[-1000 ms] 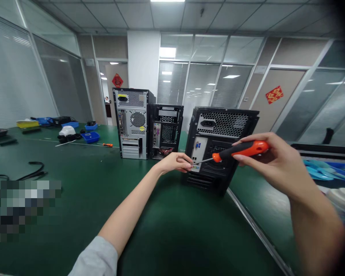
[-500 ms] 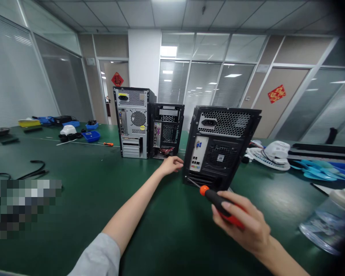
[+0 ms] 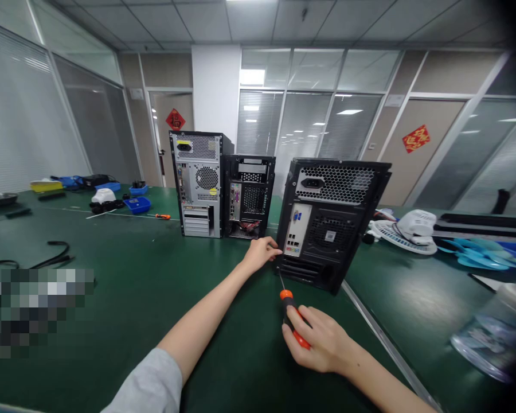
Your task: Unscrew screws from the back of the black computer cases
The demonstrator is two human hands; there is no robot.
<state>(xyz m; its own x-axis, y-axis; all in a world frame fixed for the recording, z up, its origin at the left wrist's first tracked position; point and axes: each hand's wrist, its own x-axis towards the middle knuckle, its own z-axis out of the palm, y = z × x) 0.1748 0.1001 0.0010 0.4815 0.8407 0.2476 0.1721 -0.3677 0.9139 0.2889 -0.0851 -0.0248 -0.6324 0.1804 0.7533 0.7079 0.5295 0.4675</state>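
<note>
A black computer case (image 3: 335, 229) stands at the centre right with its back panel facing me. My right hand (image 3: 316, 338) is wrapped round an orange and black screwdriver (image 3: 286, 295), its shaft pointing up at the lower left corner of that case. Beside the case's lower left edge is my left hand (image 3: 262, 253), fingers bent and close together; whether anything small is between them is hidden. Two more cases, a silver one (image 3: 201, 186) and a smaller black one (image 3: 249, 195), stand behind my left hand.
On the green table (image 3: 124, 275), an orange screwdriver (image 3: 163, 217) and blue trays (image 3: 137, 205) lie to the left, along with black cables (image 3: 51, 258). At right are a white fan (image 3: 415, 229), light blue blades (image 3: 477, 252) and a clear jar (image 3: 494, 332).
My right hand has moved left and down, so the screwdriver is now steeper. My left hand has shifted right, up to the edge of the black case.
</note>
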